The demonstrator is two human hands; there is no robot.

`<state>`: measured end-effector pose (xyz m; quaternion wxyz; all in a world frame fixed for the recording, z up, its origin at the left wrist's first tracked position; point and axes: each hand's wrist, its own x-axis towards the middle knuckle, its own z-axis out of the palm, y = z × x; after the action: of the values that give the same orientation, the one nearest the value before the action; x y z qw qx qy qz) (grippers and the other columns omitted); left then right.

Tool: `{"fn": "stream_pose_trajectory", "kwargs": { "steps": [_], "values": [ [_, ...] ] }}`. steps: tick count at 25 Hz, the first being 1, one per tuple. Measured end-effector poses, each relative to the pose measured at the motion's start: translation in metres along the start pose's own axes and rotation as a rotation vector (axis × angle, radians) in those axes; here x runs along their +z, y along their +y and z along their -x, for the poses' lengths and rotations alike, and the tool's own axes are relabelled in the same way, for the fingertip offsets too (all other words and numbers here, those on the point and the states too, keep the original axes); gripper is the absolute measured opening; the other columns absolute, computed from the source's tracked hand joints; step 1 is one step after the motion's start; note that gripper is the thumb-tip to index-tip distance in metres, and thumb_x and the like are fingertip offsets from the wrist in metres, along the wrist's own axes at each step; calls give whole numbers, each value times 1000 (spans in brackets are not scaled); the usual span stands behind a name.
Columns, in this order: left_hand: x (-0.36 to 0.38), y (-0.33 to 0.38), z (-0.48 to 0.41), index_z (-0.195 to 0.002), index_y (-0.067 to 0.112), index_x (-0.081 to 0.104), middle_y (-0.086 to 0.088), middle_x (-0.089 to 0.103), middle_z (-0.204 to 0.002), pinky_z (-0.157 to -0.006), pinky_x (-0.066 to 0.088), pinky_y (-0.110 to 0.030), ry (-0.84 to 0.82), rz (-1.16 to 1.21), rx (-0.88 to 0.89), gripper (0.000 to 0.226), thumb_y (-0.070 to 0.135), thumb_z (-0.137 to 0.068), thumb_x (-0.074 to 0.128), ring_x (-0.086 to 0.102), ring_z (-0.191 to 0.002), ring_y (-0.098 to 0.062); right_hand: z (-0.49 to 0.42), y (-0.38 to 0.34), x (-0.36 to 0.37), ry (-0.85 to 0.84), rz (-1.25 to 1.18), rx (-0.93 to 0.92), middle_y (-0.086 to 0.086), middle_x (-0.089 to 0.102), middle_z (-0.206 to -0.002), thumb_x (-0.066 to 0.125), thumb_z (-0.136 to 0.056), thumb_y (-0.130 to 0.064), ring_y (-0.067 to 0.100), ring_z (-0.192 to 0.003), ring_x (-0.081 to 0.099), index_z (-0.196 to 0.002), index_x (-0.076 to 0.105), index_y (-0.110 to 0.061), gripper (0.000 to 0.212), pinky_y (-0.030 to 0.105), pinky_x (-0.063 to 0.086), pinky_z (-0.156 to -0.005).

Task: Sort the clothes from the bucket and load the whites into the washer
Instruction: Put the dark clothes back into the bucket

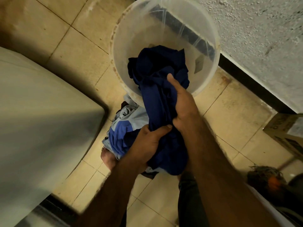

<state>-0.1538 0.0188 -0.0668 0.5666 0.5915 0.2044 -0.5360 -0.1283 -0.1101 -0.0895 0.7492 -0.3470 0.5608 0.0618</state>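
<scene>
Head view looks straight down on a see-through bucket (131, 30) standing on the tiled floor against the wall. A dark navy garment (155, 95) trails out over the bucket's near rim, part of it bunched inside and the rest hanging toward the person. Both hands have it. The right hand (183, 105), just at the bucket's near rim, has its fingers wrapped into the cloth with the thumb laid along the fold. The left hand (147, 141), a little further from the bucket, is closed tight round a gathered wad of the same cloth. Two grips, one ahead of the other, suit hauling a long, tangled piece up and out without dragging the bucket over.

Just beside the bucket's near side lies a heap of light and mid-blue clothes (124, 128), touching its base, with a bare foot (107, 158) at the heap's far edge. I take that heap for the coloureds set aside, and the navy piece looks bound for it. No white item shows, so loading seems not yet begun. The washer (41, 120) stands to the left of the bucket, within easy reach; its opening is not in view.
</scene>
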Motion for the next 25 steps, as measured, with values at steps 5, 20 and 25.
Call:
{"fn": "stream_pose_trajectory", "kwargs": {
  "steps": [5, 20, 25],
  "values": [
    [2, 21, -10, -115, 3, 70, -19, 74, -112, -95, 56, -43, 37, 168, -27, 26, 17, -94, 64, 70, -106, -34, 18, 15, -28, -25, 252, -61, -2, 77, -113, 62, -79, -75, 17, -103, 74, -121, 73, -24, 67, 40, 59, -96],
    [10, 38, -46, -144, 19, 52, -20, 63, -135, -106, 49, -45, -76, 365, -89, 59, 57, -99, 42, 61, -125, -33, 44, 28, -35, 45, 135, -279, -2, 80, -102, 73, -92, -23, 20, -98, 75, -108, 75, -25, 16, 36, 62, -83],
    [-28, -31, -41, -121, 19, 65, -8, 77, -110, -89, 57, -39, 46, 49, -283, 59, 65, -98, 36, 75, -99, -23, -23, -10, -6, 63, 95, -235, 6, 68, -130, 76, -89, -29, 26, -118, 65, -137, 59, -10, 55, 44, 54, -102]
  ]
}}
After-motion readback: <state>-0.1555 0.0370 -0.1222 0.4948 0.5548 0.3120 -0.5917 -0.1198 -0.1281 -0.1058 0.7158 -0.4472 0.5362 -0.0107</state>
